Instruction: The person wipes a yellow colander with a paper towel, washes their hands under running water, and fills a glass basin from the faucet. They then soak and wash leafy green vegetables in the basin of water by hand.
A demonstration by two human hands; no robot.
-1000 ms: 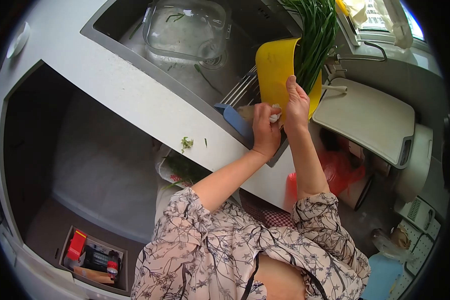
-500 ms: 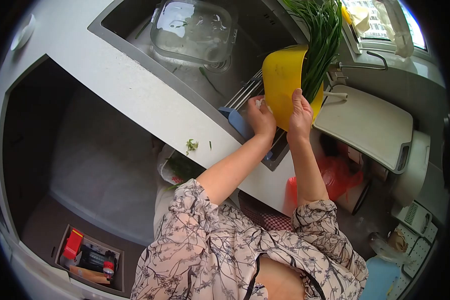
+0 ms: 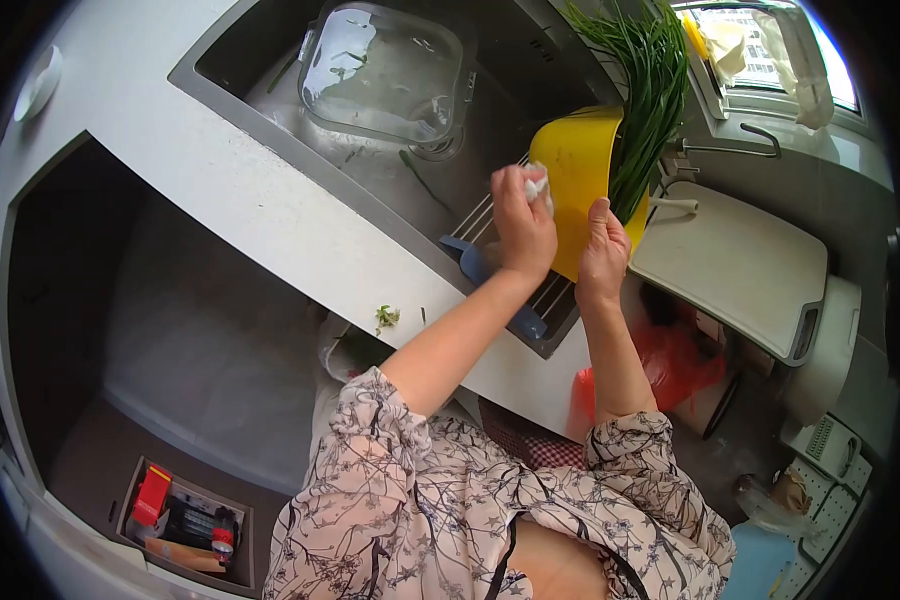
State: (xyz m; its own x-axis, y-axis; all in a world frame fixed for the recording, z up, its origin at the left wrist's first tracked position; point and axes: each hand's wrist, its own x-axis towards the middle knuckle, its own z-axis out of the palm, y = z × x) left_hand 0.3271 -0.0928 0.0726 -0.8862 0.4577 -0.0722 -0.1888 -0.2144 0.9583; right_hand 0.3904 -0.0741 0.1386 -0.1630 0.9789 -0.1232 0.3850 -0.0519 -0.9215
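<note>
My right hand (image 3: pixel 602 255) grips the near edge of a bent yellow plastic board (image 3: pixel 570 180), with the thumb up along its face. The board stands tilted over the right end of the sink. My left hand (image 3: pixel 523 222) is closed around a wadded white cloth (image 3: pixel 537 187) just left of the board; whether the cloth touches it I cannot tell. Behind the board, a big bunch of long green chives (image 3: pixel 655 110) leans towards the window. Under my left hand lie a metal rack (image 3: pixel 480 222) and a blue plastic piece (image 3: pixel 475 262) across the sink.
A clear glass dish (image 3: pixel 385 75) sits in the sink (image 3: pixel 270 125) beside loose green bits. Green scraps (image 3: pixel 386 318) lie on the white counter (image 3: pixel 240 205). To the right are a faucet (image 3: pixel 760 145), a white cutting board (image 3: pixel 735 260) and a red plastic bag (image 3: pixel 670 355).
My left hand has risen with the white cloth from low beside the yellow board to higher along its left side. My right hand keeps its grip; the board has shifted slightly.
</note>
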